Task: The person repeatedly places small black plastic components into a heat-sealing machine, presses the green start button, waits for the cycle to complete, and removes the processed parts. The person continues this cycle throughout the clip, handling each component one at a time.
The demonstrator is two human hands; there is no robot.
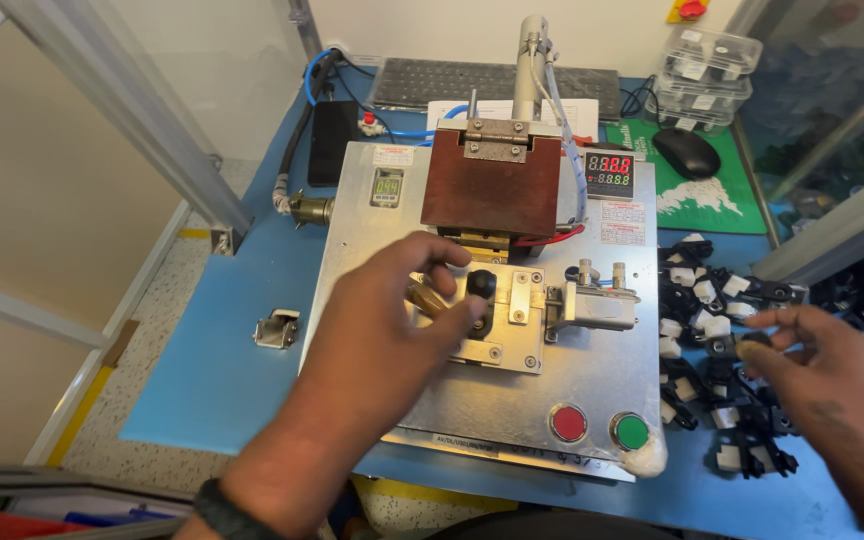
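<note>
Small black plastic part (480, 284) seated in the metal fixture (497, 318) at the middle of a steel press plate (592, 385). Likely light, rigid and slightly slick; best pinched by its sides between thumb and fingertip.

Left hand (392, 320) curled over the fixture, fingertips closing around the part, thumb just below it.

Right hand (822, 375) loosely open above a heap of black and white plastic pieces (712, 330) on the blue bench (222, 370); a small dark piece apparently pinched at the fingertips, not certain.

Behind: brown hinged press head (492, 180), digital readout (609, 172). In front: red button (568, 423), green button (631, 431).
</note>
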